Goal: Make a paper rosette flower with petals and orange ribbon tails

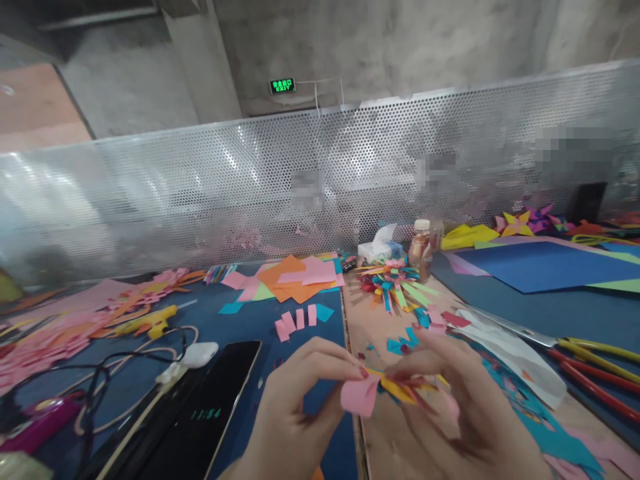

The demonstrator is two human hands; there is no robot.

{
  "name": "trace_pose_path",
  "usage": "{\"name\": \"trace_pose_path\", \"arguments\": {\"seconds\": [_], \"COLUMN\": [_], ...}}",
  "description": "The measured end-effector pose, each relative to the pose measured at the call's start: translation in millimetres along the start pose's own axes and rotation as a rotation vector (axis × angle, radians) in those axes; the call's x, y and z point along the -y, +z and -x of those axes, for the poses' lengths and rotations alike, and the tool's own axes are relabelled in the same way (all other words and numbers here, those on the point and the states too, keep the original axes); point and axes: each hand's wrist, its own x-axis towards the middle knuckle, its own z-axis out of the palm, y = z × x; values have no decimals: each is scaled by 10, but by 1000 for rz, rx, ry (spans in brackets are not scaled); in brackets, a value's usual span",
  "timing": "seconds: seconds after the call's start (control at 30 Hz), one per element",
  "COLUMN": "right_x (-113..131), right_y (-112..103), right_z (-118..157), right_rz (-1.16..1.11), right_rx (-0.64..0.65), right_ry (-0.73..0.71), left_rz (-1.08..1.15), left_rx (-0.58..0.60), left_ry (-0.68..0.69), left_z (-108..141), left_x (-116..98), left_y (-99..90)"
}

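Note:
My left hand (pixel 305 400) pinches a curled pink paper strip (pixel 359 396) between thumb and fingers. Close beside it, my right hand (pixel 465 400) is closed around a small bunch of folded yellow and orange paper (pixel 400 389), with a bit of pink showing at its side. The pink strip and the bunch meet between my fingertips; whether they are joined I cannot tell. Just beyond my left hand, several short pink strips (pixel 300 319) lie beside a blue paper piece (pixel 325 313). Teal paper scraps (pixel 403 341) rest past my right fingers.
Scissors with red and yellow handles (pixel 565 347) lie at right. A phone (pixel 225 393), cables and a yellow glue gun (pixel 150 323) occupy the left. Farther back are orange paper sheets (pixel 287 283), a bottle (pixel 421 243), a tissue pack (pixel 380 250) and a perforated metal screen (pixel 210 193).

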Motion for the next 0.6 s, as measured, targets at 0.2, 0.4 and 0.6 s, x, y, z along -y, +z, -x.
{"name": "trace_pose_path", "arguments": {"seconds": [0.2,0.4,0.6], "right_x": [-129,-105,-96], "right_y": [109,163,172], "right_z": [-44,-110,-177], "right_rz": [-27,-257,-550], "right_rx": [36,44,67], "right_ry": [177,456,723], "left_rz": [150,354,376], "left_rx": [-55,-47,23], "left_ry": [-420,-606,-737], "left_z": [-16,6,-61], "left_x": [88,202,170], "left_y": [121,165,128]}}
